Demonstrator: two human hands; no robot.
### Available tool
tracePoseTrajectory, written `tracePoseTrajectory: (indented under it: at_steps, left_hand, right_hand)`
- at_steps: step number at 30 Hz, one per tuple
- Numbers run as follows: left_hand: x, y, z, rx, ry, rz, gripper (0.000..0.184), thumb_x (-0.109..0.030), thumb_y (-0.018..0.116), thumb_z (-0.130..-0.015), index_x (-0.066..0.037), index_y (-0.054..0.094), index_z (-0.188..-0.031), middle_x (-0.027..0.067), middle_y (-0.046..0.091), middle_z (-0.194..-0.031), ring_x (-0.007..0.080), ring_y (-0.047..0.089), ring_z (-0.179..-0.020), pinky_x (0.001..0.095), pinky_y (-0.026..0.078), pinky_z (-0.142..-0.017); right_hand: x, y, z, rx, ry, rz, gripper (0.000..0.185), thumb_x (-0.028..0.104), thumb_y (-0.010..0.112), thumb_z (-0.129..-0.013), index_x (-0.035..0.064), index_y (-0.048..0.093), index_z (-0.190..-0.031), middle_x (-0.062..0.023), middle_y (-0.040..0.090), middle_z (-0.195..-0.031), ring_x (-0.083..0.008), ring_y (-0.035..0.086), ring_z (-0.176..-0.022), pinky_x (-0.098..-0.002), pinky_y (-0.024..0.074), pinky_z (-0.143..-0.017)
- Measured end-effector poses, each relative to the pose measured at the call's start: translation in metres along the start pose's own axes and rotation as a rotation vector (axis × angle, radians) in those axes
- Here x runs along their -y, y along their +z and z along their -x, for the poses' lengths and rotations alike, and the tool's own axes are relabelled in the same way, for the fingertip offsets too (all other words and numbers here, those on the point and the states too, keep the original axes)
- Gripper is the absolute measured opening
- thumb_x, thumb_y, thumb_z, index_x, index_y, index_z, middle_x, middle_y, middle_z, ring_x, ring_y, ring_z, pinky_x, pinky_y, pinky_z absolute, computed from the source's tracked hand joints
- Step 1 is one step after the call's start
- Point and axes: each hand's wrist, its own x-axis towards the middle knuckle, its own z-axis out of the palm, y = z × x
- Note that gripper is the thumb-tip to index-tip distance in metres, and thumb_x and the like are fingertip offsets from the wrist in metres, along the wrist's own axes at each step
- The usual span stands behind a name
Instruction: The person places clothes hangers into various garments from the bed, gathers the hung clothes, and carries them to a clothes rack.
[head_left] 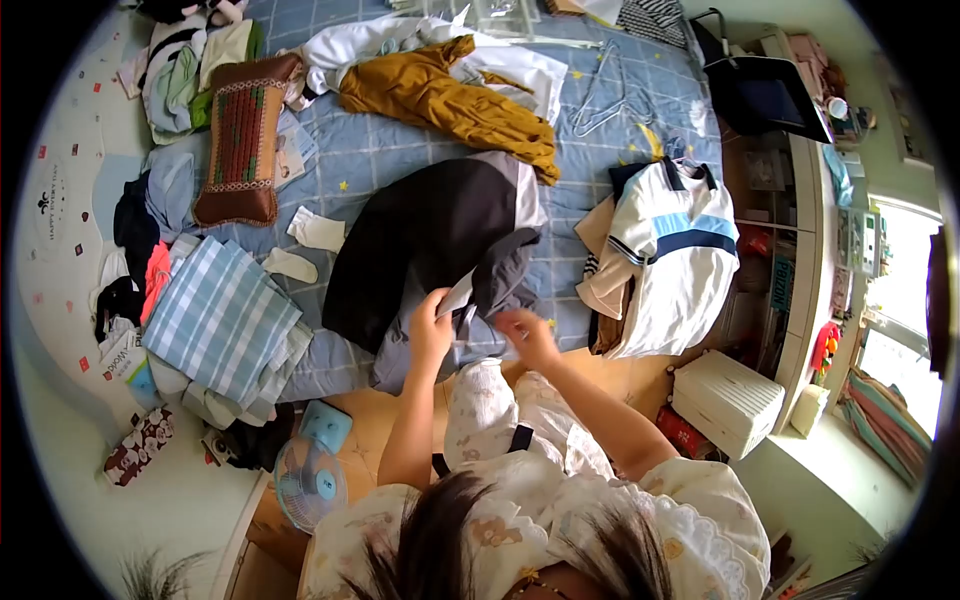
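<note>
A black and grey jacket lies spread on the bed in front of me, with a lighter grey panel at its far right end. My left hand is closed on the near edge of the jacket, where a pale inner strip shows. Close to the hood-like dark grey part, my right hand is smeared by motion. Its fingers are beside the cloth, and whether they grip it is unclear.
The blue checked bed holds a mustard garment, wire hangers, a white striped polo shirt, a brown pillow and folded plaid cloth. A fan and white suitcase stand on the floor.
</note>
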Motion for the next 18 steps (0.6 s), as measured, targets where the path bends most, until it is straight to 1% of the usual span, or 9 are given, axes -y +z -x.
tracePoseTrajectory:
  at_steps: [3, 5, 6, 9, 10, 14, 15, 17, 18]
  left_hand:
    - [-0.032, -0.036, 0.021, 0.025, 0.033, 0.072, 0.025, 0.005, 0.051, -0.079, 0.0, 0.06, -0.102, 0.0172, 0.065, -0.088, 0.0263, 0.065, -0.081, 0.0294, 0.048, -0.073]
    - [-0.062, -0.062, 0.038, 0.082, 0.052, 0.147, 0.024, 0.005, 0.052, -0.08, 0.002, 0.06, -0.101, 0.0126, 0.066, -0.086, 0.0177, 0.063, -0.08, 0.0264, 0.047, -0.072]
    - [-0.078, -0.074, 0.048, 0.122, 0.03, 0.176, 0.023, 0.006, 0.052, -0.08, 0.002, 0.06, -0.101, 0.0106, 0.065, -0.086, 0.0145, 0.062, -0.08, 0.0252, 0.046, -0.072]
    - [-0.117, -0.103, 0.079, 0.224, -0.043, 0.227, 0.023, 0.006, 0.05, -0.08, 0.003, 0.06, -0.101, 0.0087, 0.065, -0.086, 0.0106, 0.058, -0.079, 0.0236, 0.046, -0.073]
    - [-0.121, -0.109, 0.091, 0.25, 0.002, 0.2, 0.024, 0.006, 0.05, -0.08, 0.003, 0.06, -0.101, 0.0093, 0.065, -0.086, 0.0111, 0.058, -0.079, 0.024, 0.046, -0.073]
    - [-0.144, -0.137, 0.126, 0.305, -0.003, 0.173, 0.022, 0.006, 0.048, -0.078, 0.002, 0.059, -0.097, 0.0045, 0.061, -0.083, 0.0092, 0.054, -0.078, 0.0228, 0.043, -0.072]
    - [-0.146, -0.143, 0.134, 0.284, -0.005, 0.153, 0.022, 0.006, 0.048, -0.078, 0.001, 0.059, -0.098, 0.0041, 0.061, -0.083, 0.009, 0.053, -0.078, 0.0227, 0.043, -0.071]
    - [-0.143, -0.149, 0.144, 0.171, 0.015, 0.115, 0.021, 0.006, 0.049, -0.08, 0.001, 0.059, -0.098, 0.0058, 0.062, -0.081, 0.0091, 0.054, -0.076, 0.0234, 0.044, -0.069]
    - [-0.139, -0.15, 0.148, 0.11, 0.022, 0.1, 0.02, 0.006, 0.049, -0.081, 0.001, 0.059, -0.098, 0.0067, 0.062, -0.08, 0.0091, 0.054, -0.075, 0.0237, 0.044, -0.068]
  right_hand:
    - [-0.056, -0.029, -0.016, -0.381, -0.039, 0.074, 0.057, -0.004, 0.059, -0.079, 0.0111, 0.046, -0.132, -0.0117, 0.056, -0.104, -0.0223, 0.06, -0.087, -0.032, 0.0492, -0.075]
    - [-0.056, -0.043, -0.016, -0.366, 0.098, 0.355, 0.082, -0.006, 0.061, -0.076, 0.016, 0.022, -0.145, -0.014, 0.051, -0.112, -0.0233, 0.059, -0.086, -0.0354, 0.0493, -0.077]
    - [-0.056, -0.042, -0.018, -0.284, 0.256, 0.443, 0.099, -0.005, 0.066, -0.072, 0.0188, 0.007, -0.147, -0.0181, 0.041, -0.127, -0.0308, 0.057, -0.098, -0.0396, 0.0478, -0.084]
    - [-0.05, -0.011, -0.015, -0.249, 0.031, 0.646, 0.105, -0.002, 0.068, -0.069, 0.0193, 0.002, -0.148, -0.0219, 0.033, -0.134, -0.0395, 0.047, -0.114, -0.0432, 0.0428, -0.094]
    - [-0.027, 0.003, -0.006, -0.327, -0.067, 0.535, 0.104, 0.003, 0.07, -0.068, 0.0182, 0.006, -0.148, -0.0238, 0.027, -0.138, -0.045, 0.035, -0.123, -0.0449, 0.0364, -0.101]
    - [0.006, 0.027, 0.003, -0.639, -0.23, 0.455, 0.067, 0.024, 0.066, -0.075, 0.021, 0.041, -0.137, -0.0196, 0.027, -0.141, -0.0387, 0.031, -0.129, -0.0441, 0.0266, -0.105]
    - [0.027, 0.019, 0.013, -0.648, -0.391, 0.603, 0.061, 0.022, 0.068, -0.073, 0.0164, 0.049, -0.13, -0.0161, 0.034, -0.139, -0.036, 0.034, -0.127, -0.043, 0.0267, -0.105]
    - [0.034, -0.005, 0.011, -0.486, -0.554, 0.424, 0.054, 0.016, 0.068, -0.069, 0.012, 0.055, -0.122, -0.0132, 0.046, -0.13, -0.0331, 0.04, -0.123, -0.0412, 0.0303, -0.103]
    - [0.041, -0.018, 0.013, -0.371, -0.731, 0.19, 0.045, 0.01, 0.067, -0.069, 0.0062, 0.058, -0.113, -0.0133, 0.06, -0.111, -0.0333, 0.053, -0.109, -0.0404, 0.0396, -0.095]
